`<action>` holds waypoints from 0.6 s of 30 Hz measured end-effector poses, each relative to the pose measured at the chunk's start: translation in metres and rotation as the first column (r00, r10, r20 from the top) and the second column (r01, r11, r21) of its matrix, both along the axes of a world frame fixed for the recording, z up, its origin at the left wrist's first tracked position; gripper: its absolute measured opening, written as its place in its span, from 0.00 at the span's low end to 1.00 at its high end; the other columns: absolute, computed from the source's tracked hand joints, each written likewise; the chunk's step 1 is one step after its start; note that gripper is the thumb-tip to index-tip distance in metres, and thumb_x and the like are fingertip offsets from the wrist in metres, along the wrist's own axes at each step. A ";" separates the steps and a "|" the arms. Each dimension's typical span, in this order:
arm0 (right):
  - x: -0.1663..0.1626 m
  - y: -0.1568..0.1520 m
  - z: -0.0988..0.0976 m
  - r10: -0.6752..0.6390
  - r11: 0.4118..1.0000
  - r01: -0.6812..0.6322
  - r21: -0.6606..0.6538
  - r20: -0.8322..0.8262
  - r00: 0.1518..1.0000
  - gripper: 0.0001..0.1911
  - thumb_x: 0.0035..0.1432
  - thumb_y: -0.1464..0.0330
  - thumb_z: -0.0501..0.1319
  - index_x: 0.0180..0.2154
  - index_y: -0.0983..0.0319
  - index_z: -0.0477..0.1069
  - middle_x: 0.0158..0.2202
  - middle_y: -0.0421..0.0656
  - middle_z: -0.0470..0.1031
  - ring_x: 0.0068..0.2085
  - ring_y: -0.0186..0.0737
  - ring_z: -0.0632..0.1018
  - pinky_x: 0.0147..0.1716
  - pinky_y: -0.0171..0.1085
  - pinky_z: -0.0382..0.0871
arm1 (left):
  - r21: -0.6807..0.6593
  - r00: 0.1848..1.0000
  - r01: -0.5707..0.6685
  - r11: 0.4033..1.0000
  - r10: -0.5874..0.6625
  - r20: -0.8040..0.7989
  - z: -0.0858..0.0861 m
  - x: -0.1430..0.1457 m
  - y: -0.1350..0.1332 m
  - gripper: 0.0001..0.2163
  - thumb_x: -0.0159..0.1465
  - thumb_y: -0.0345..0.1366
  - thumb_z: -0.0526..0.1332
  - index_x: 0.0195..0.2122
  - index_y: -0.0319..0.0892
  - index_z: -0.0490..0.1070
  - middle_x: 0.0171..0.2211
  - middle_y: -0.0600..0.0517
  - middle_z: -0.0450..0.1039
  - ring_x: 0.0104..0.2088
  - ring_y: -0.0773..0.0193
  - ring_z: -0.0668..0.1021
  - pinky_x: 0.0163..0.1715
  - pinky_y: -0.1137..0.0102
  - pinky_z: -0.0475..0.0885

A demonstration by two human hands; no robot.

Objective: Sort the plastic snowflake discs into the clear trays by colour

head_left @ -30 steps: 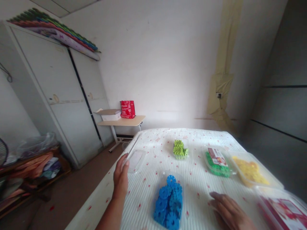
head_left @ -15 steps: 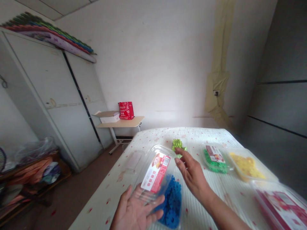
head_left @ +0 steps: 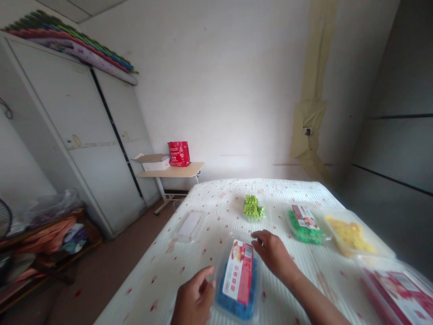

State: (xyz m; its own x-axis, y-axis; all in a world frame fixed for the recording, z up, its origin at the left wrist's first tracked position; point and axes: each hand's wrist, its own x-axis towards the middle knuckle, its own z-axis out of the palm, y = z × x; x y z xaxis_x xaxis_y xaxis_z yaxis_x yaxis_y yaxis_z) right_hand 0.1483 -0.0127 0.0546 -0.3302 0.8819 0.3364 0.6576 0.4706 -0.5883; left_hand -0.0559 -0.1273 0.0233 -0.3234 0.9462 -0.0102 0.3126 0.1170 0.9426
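Note:
A clear plastic box of blue toy pieces (head_left: 237, 293) lies on the white bed (head_left: 216, 212) with its labelled lid (head_left: 238, 275) laid on top. My left hand (head_left: 194, 300) is curled at the box's left edge, fingers touching the lid. My right hand (head_left: 274, 255) reaches from the right, fingertips pressing on the lid's far right corner. A pile of light green pieces (head_left: 253, 206) sits loose further back.
A second clear lid (head_left: 190, 224) lies at the bed's left edge. Boxes of green pieces (head_left: 304, 225), yellow pieces (head_left: 352, 234) and a red-labelled box (head_left: 399, 293) line the right side. A white wardrobe (head_left: 74, 135) and small side table (head_left: 172, 174) stand beyond.
The labelled lid, held up in my left hand half a second ago, now lies on the blue box. Both hands have come down onto it.

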 end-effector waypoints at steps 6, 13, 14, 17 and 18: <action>-0.004 0.002 -0.010 -0.042 0.999 0.044 -0.019 0.095 0.995 0.14 0.54 0.73 0.51 0.35 0.66 0.74 0.33 0.48 0.74 0.32 0.38 0.76 0.33 0.33 0.67 | 0.027 0.962 0.012 1.000 -0.004 -0.273 -0.002 -0.007 0.006 0.16 0.52 0.39 0.56 0.39 0.41 0.75 0.24 0.50 0.76 0.26 0.62 0.76 0.27 0.73 0.70; -0.004 0.015 -0.023 -0.059 0.976 0.042 -0.215 -0.074 0.996 0.11 0.51 0.69 0.54 0.28 0.63 0.74 0.29 0.45 0.76 0.31 0.38 0.75 0.31 0.33 0.64 | -0.061 0.926 0.050 0.997 -0.069 -0.370 0.000 -0.014 0.009 0.19 0.56 0.39 0.52 0.44 0.37 0.73 0.24 0.51 0.74 0.26 0.64 0.75 0.28 0.73 0.68; -0.004 0.016 -0.024 -0.071 0.962 0.034 -0.272 -0.128 0.989 0.11 0.51 0.67 0.54 0.26 0.63 0.73 0.26 0.44 0.75 0.29 0.37 0.75 0.29 0.33 0.63 | -0.055 0.932 0.053 0.997 -0.069 -0.356 0.003 -0.016 0.012 0.18 0.56 0.39 0.52 0.44 0.38 0.73 0.25 0.51 0.74 0.26 0.64 0.75 0.28 0.73 0.67; -0.006 0.016 -0.026 -0.150 0.883 0.004 -0.469 -0.274 0.950 0.13 0.51 0.62 0.54 0.22 0.62 0.68 0.15 0.38 0.67 0.17 0.32 0.67 0.19 0.32 0.57 | -0.005 0.963 0.037 0.999 -0.037 -0.267 0.012 -0.019 0.033 0.16 0.55 0.42 0.54 0.38 0.40 0.74 0.27 0.51 0.75 0.28 0.63 0.75 0.27 0.74 0.67; -0.006 0.015 -0.027 -0.174 0.853 -0.018 -0.522 -0.316 0.933 0.15 0.51 0.59 0.53 0.21 0.62 0.65 0.12 0.36 0.63 0.14 0.30 0.63 0.16 0.32 0.54 | 0.004 0.974 0.031 1.000 -0.029 -0.224 0.015 -0.018 0.042 0.15 0.54 0.43 0.55 0.35 0.40 0.74 0.26 0.51 0.74 0.26 0.64 0.75 0.25 0.74 0.66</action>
